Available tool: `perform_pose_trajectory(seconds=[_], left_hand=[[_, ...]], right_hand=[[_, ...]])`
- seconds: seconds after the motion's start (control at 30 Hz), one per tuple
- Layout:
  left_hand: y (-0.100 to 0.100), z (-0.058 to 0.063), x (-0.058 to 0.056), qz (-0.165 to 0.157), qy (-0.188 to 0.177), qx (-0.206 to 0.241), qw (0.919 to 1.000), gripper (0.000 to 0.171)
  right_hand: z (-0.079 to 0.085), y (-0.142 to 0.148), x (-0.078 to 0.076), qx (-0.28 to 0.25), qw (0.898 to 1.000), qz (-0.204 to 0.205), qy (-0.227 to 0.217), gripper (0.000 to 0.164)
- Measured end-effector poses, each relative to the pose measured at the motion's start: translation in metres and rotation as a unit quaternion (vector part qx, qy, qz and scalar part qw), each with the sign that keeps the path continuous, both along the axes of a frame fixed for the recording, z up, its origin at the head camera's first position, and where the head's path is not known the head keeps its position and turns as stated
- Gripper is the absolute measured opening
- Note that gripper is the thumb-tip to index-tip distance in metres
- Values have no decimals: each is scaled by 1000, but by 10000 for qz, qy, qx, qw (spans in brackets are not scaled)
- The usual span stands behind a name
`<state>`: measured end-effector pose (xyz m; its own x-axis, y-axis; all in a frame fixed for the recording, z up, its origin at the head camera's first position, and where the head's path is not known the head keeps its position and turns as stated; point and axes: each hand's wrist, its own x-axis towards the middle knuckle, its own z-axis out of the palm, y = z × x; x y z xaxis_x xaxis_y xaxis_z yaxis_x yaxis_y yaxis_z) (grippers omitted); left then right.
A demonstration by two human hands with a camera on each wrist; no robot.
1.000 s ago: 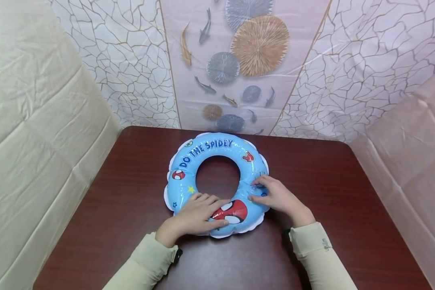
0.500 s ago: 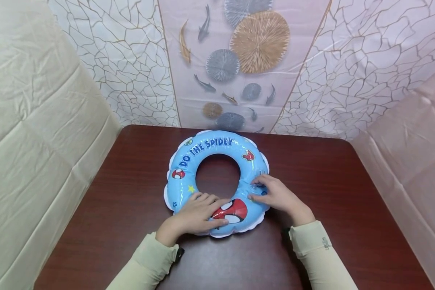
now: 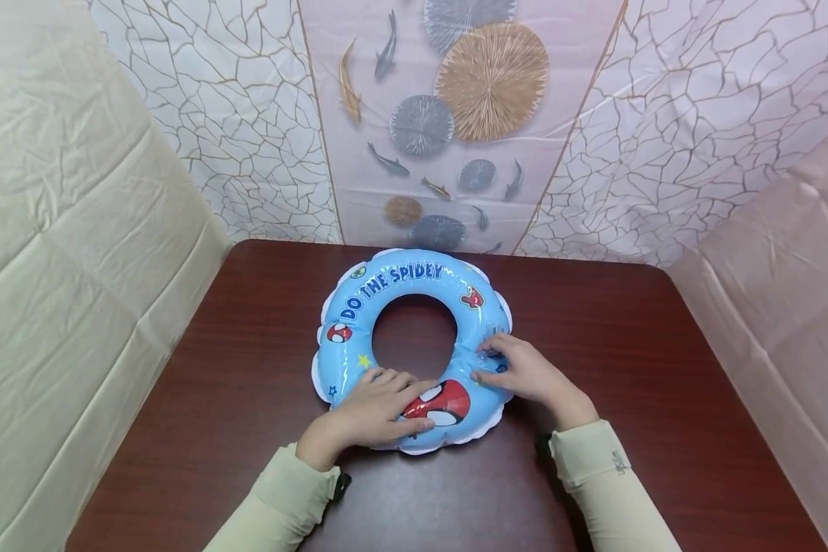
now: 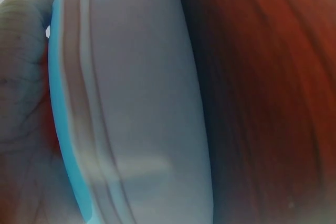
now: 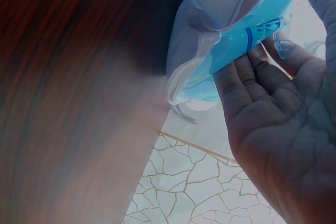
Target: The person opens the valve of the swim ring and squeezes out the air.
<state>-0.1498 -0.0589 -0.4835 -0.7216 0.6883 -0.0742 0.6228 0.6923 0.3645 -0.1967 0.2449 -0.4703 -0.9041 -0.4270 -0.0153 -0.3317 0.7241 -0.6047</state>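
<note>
Apparently I'm steadying blue plastic ring (image 3: 474, 326) near far edge of red-brown tabletop (image 3: 593, 330), left hand (image 3: 374, 410) outspread, right hand (image 3: 527, 374) pinch unclear; next: fingertip care.

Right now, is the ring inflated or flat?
Inflated: the ring looks rounded and plump from the head view, and its thick side bulges in the left wrist view. How firm it is, I cannot tell.

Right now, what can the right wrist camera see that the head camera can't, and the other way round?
Only the right wrist camera shows the palm of the right hand. Only the head camera shows the left hand, the big red face and the DO THE SPIDEY letters on the ring. Both show the ring, the right hand, the table and the crackly wall.
</note>
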Motion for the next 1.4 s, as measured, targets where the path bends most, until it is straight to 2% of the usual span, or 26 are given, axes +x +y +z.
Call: perform_pose_trajectory(seconds=[0.5, 1.0, 1.4], left_hand=[[0, -2, 0, -63, 10, 101, 9999, 72], [1, 0, 0, -83, -2, -153, 9998, 71], [1, -3, 0, -83, -37, -59, 9999, 73]], right_hand=[[-1, -1, 0, 52, 9999, 55, 80, 45], [-3, -1, 0, 109, 9999, 61, 74, 45], [-2, -3, 2, 123, 9999, 41, 32, 45]])
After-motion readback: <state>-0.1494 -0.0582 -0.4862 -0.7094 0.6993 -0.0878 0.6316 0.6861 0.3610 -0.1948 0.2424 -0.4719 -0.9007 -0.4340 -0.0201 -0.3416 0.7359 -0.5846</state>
